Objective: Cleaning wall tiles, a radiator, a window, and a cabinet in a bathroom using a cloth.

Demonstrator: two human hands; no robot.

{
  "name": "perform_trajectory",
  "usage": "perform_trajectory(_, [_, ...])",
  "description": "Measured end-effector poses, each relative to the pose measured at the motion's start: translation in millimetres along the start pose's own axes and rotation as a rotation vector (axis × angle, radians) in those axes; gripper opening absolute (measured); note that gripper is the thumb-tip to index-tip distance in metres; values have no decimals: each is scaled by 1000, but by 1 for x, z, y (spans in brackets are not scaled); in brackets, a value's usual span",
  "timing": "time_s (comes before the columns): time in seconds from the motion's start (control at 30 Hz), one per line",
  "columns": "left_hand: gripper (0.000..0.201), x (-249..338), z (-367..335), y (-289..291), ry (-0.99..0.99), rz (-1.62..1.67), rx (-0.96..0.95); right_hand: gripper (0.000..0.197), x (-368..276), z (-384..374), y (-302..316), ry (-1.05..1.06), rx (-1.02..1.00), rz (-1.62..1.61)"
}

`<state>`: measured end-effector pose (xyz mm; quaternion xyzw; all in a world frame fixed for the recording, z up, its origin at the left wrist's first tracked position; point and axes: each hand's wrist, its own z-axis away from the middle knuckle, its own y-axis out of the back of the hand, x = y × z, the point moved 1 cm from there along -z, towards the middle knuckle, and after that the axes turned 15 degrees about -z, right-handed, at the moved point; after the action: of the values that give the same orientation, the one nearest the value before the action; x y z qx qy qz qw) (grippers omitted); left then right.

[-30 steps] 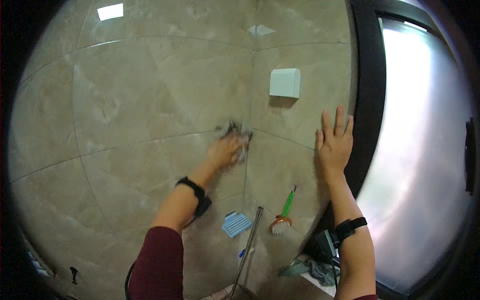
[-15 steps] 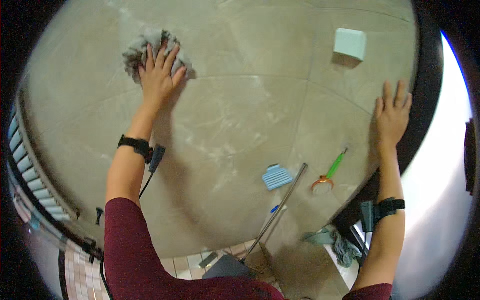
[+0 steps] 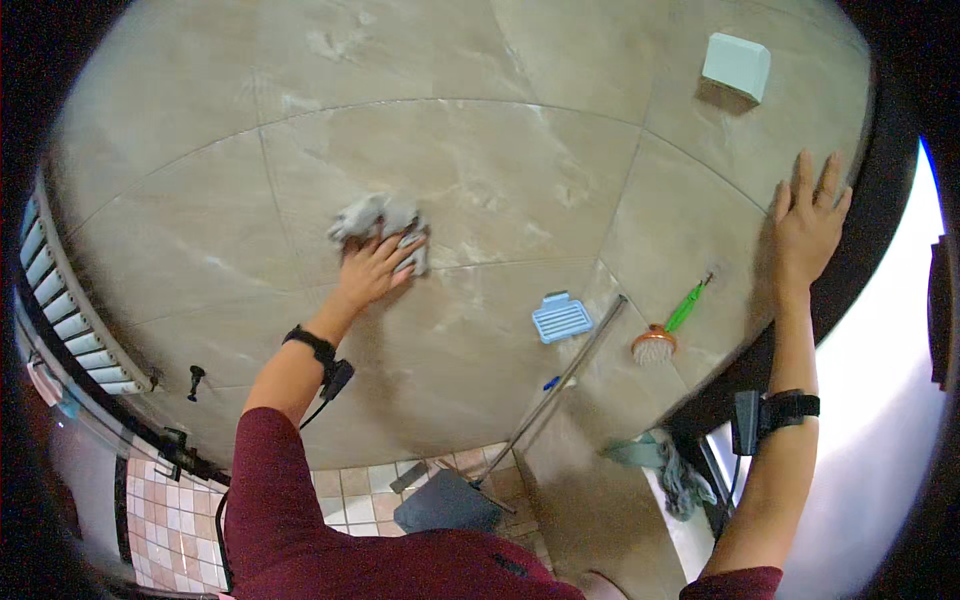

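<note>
A crumpled grey-white cloth (image 3: 378, 218) is pressed against the beige tiled wall (image 3: 520, 180), left of the middle. My left hand (image 3: 374, 268) holds it there, fingers over its lower part; the palm side is hidden. Far to the right, my right hand (image 3: 808, 235) lies open on the wall beside the dark frame (image 3: 868, 200), with fingers stretched upward and nothing in them. A black strap with a small device sits on each forearm.
A white box (image 3: 736, 66) juts from the wall at upper right. Below are a light-blue soap dish (image 3: 562, 318), a hanging green-handled brush (image 3: 684, 308) and a long-handled dustpan (image 3: 448, 503). Grey cloths (image 3: 680, 480) lie on a ledge at lower right. A white slatted rack (image 3: 62, 305) lines the left.
My left hand has slid the cloth down and to the right along the wall. My right hand stays flat by the frame. The view has tilted slightly.
</note>
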<state>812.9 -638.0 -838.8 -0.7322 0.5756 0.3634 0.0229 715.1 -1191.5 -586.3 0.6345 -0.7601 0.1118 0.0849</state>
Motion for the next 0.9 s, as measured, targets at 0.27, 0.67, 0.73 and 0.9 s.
perform_trajectory(0.27, [61,138,-166,0,-178,222,177,44,2,2,-7,31,50,23])
perform_trajectory(0.67, [58,48,-121,4,-37,199,-14,45,15,4,-10,76,-71,215])
perform_trajectory(0.73, [60,-5,-72,17,61,8,152,45,5,-1,-12,71,-217,418])
perform_trajectory(0.9, [64,-99,55,1,256,-196,164,47,23,5,-30,-32,-85,6])
